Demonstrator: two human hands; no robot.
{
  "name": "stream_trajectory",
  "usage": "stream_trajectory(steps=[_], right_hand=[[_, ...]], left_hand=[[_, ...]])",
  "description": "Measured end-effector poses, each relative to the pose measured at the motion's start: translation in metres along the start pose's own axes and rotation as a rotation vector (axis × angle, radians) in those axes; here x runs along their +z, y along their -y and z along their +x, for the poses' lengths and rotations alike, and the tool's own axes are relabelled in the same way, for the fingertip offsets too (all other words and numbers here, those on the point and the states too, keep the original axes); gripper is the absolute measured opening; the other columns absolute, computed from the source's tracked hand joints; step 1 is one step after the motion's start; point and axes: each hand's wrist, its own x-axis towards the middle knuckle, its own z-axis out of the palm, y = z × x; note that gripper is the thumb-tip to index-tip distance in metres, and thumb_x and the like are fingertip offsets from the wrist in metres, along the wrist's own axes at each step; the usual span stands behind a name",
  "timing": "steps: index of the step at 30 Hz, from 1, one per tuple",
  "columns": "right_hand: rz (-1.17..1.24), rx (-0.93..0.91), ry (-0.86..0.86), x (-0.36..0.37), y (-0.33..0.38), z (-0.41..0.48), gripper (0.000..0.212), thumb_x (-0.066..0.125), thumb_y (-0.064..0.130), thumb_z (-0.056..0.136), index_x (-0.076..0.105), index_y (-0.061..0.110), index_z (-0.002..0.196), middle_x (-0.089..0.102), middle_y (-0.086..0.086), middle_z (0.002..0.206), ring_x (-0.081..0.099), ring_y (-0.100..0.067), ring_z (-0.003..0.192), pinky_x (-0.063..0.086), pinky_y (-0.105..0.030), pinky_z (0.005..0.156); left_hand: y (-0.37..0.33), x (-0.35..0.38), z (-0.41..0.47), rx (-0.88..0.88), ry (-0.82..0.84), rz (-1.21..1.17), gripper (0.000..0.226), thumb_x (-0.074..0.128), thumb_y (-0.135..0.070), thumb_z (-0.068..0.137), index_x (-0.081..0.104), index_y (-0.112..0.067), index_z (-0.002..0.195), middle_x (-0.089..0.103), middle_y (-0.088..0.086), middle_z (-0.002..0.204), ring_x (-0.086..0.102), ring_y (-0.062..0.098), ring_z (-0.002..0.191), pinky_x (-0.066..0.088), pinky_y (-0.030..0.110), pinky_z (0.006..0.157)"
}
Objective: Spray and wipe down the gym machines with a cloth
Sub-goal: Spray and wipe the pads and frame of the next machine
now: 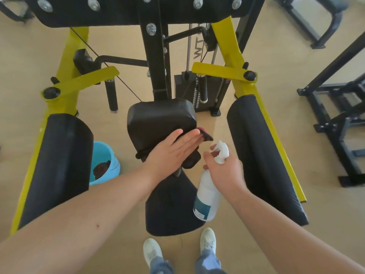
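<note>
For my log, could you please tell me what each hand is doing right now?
Left hand: open, fingers flat on the dark cloth.
Right hand: closed around the spray bottle.

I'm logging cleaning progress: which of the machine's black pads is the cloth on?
The upper centre pad, just above the seat pad: the left hand presses the dark cloth flat on it. No other pad carries one.
</note>
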Motion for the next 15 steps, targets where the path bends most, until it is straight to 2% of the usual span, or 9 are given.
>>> stream_trajectory(steps=[2,4,8,10,13,15], right_hand=[[-0.004,-0.016,-0.008,-0.002,-0.008,0.003,0.015,0.065,0.044,0.093,0.051,0.048,0.093,0.066,0.009,0.087,0.07,-0.018,0.08,0.064,-0.042,0.072],[-0.015,-0.04,-0.01,-0.004,-0.019,0.005,0.022,0.066,0.043,0.091,0.049,0.058,0.09,0.066,0.01,0.083,0.07,-0.018,0.078,0.064,-0.043,0.073],[-0.032,-0.061,-0.019,-0.004,-0.04,0.01,0.013,0.064,0.044,0.089,0.053,0.051,0.09,0.067,0.012,0.08,0.07,-0.014,0.076,0.063,-0.042,0.074],[-0.064,-0.064,-0.018,-0.003,-0.048,0.009,0.012,0.064,0.046,0.09,0.053,0.049,0.094,0.066,0.013,0.081,0.069,-0.014,0.076,0.063,-0.039,0.073],[-0.097,-0.078,0.01,-0.003,-0.051,0.005,0.012,0.061,0.046,0.094,0.054,0.039,0.101,0.065,0.013,0.088,0.068,-0.015,0.08,0.063,-0.035,0.072],[-0.082,-0.074,0.021,-0.003,-0.05,0.003,0.012,0.06,0.047,0.093,0.054,0.039,0.101,0.065,0.012,0.088,0.069,-0.015,0.079,0.064,-0.037,0.072]], left_hand=[[-0.012,0.017,-0.008,0.107,0.062,0.021,0.102,0.036,-0.052,0.102,-0.032,0.01,0.147,-0.043,0.034,0.149,-0.042,0.047,0.138,-0.031,0.064,0.108],[-0.03,0.035,-0.015,0.188,0.132,0.012,0.094,0.034,-0.042,0.105,-0.032,0.01,0.147,-0.043,0.034,0.149,-0.038,0.044,0.14,-0.032,0.065,0.108],[-0.048,0.051,-0.019,0.261,0.232,0.01,0.095,0.039,-0.028,0.106,-0.041,0.009,0.141,-0.053,0.032,0.142,-0.045,0.042,0.134,-0.032,0.061,0.107],[-0.046,0.045,-0.015,0.235,0.24,-0.003,0.094,0.038,-0.026,0.107,-0.043,0.006,0.14,-0.056,0.03,0.139,-0.049,0.042,0.131,-0.033,0.059,0.105],[-0.036,0.032,-0.019,0.153,0.201,0.0,0.094,0.035,-0.036,0.107,-0.043,0.002,0.143,-0.053,0.023,0.145,-0.052,0.039,0.134,-0.035,0.059,0.106],[-0.023,0.022,-0.02,0.011,0.079,0.033,0.094,0.037,-0.041,0.104,-0.034,-0.001,0.151,-0.038,0.02,0.158,-0.048,0.039,0.139,-0.032,0.062,0.109]])
